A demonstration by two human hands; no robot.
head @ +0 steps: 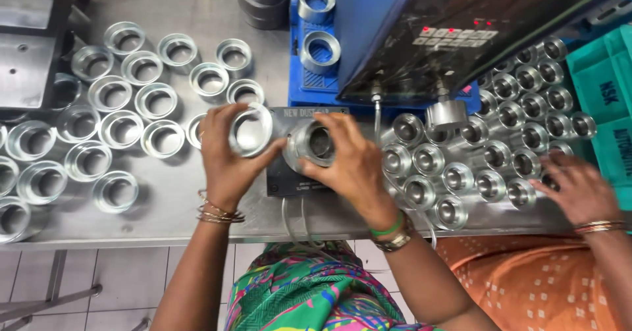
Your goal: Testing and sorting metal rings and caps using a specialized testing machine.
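Note:
My left hand (224, 156) grips a wide, shiny metal ring (251, 131) tilted on its side above the steel table (164, 219). My right hand (349, 163) holds a smaller flanged metal sleeve (313, 143), its bore facing the ring. The two parts sit close together, just above a small dark plate (283, 179) at the table's middle. Bangles circle my left wrist; a green band and a watch circle my right.
Several wide rings (122, 130) lie spread on the left. Several smaller sleeves (500, 146) are packed on the right, where another person's hand (576, 189) rests. A blue machine (421, 34) with a press head (446, 115) stands behind. A teal crate (609, 100) sits far right.

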